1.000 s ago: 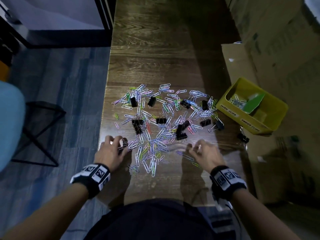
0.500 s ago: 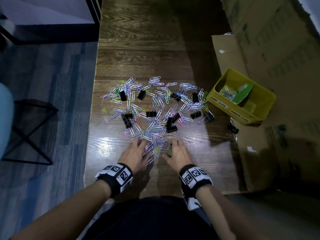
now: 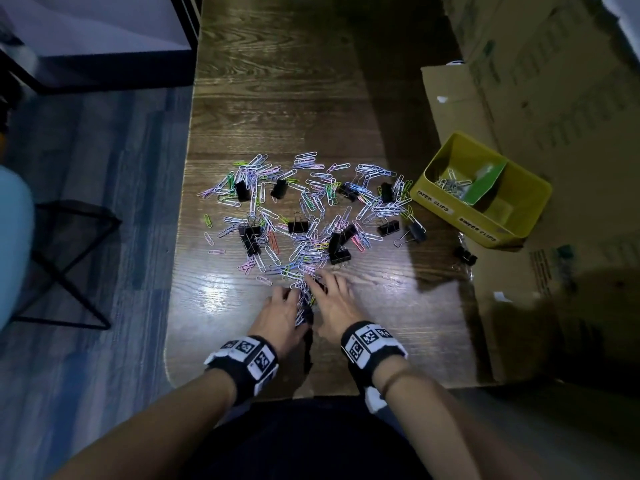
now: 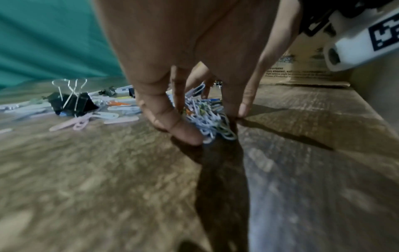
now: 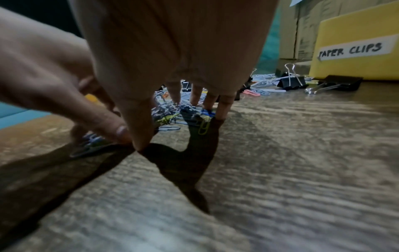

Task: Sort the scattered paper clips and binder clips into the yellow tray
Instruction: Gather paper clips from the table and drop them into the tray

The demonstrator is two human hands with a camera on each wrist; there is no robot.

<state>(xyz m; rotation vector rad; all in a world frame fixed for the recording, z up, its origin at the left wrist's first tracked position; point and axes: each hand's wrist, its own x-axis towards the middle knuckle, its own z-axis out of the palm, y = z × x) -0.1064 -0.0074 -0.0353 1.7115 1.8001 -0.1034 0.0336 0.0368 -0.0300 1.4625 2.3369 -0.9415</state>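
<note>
Coloured paper clips [image 3: 313, 202] and black binder clips [image 3: 298, 226] lie scattered over the wooden table [image 3: 277, 98]. My left hand [image 3: 289, 301] and right hand [image 3: 327, 287] sit side by side at the near edge of the scatter. Their fingers curl down around a small heap of paper clips [image 3: 305, 299] squeezed between them. In the left wrist view the left hand [image 4: 179, 119] hugs the heap [image 4: 209, 119]. In the right wrist view the right hand [image 5: 170, 122] claws over it [image 5: 185, 114], the two thumbs touching. The yellow tray [image 3: 460, 216] stands at the right and holds a few paper clips.
Cardboard boxes [image 3: 554, 81] line the table's right side, and the tray rests partly on flattened cardboard. One binder clip [image 3: 465, 256] lies on that cardboard. A green divider [image 3: 485, 181] splits the tray. A black stool [image 3: 65, 258] stands on the floor to the left.
Both hands have swept inward from apart to side by side, raking paper clips into a heap between them. The head view has shifted slightly.
</note>
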